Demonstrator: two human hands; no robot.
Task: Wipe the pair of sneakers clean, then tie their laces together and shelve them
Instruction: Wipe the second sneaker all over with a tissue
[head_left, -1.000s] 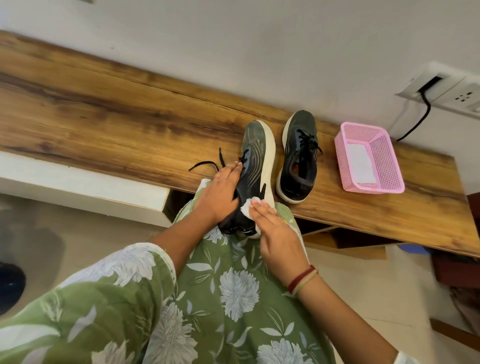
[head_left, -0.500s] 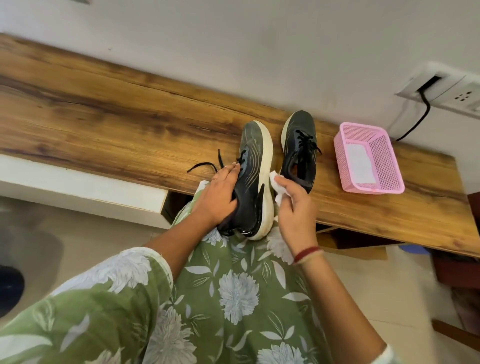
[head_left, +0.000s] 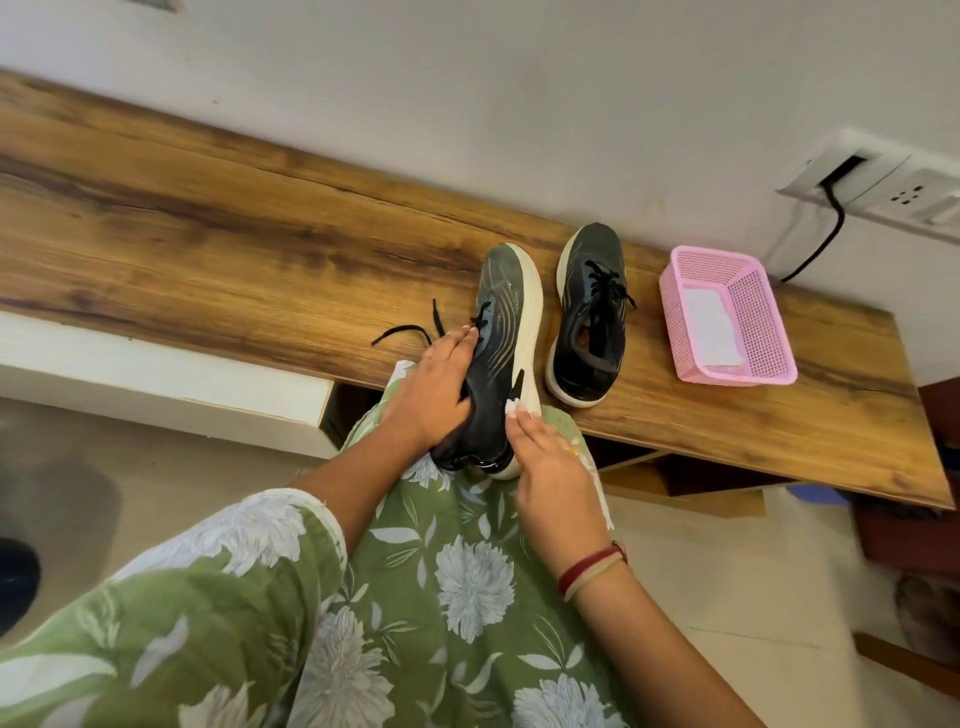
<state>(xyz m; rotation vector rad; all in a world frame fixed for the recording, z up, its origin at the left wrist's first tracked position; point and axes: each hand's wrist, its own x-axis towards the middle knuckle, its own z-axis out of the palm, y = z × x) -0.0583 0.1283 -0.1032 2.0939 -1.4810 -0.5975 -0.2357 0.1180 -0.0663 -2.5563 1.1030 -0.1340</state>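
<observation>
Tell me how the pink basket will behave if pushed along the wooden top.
The pink basket is perforated plastic, so probably light and slightly flexible. Low and wide on the smooth wooden top, it should slide, not tip.

We count two black sneakers, the held sneaker (head_left: 501, 353) and the standing sneaker (head_left: 589, 317) at its 3 o'clock, two hands, left hand (head_left: 431, 395), right hand (head_left: 556, 467), two white wipes, the fingertip wipe (head_left: 513, 406), the basket wipe (head_left: 711, 327), one pink basket (head_left: 756, 312), one black cable (head_left: 826, 239).
</observation>
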